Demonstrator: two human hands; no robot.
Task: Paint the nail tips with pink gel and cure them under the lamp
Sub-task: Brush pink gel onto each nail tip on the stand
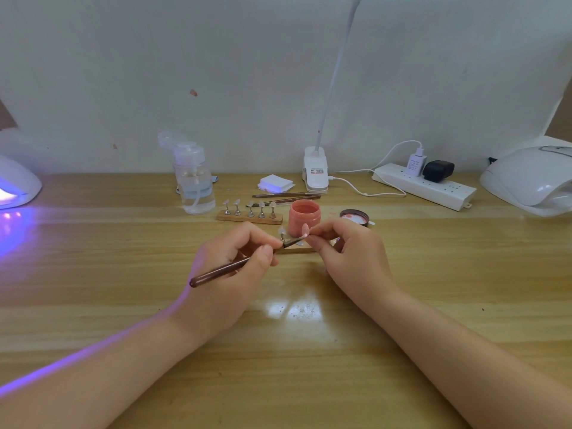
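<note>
The left hand (pixel 235 258) grips a brush (pixel 238 264), its bristles meeting the pink-coated nail tip (pixel 305 229) pinched by the right hand (pixel 346 252) above the tabletop (pixel 278 351). Just behind stands the open pink gel jar (pixel 304 218), its lid (pixel 354 217) to the right. A stand (pixel 249 216) carries five tips. A lit lamp (pixel 17 184) glows far left.

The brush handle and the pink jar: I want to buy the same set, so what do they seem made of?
The brush in the left hand looks like dark varnished wood: brown and glossy with a rounded end. The pink jar looks like matte opaque plastic, with smooth, dull walls; I cannot be sure of either.
</note>
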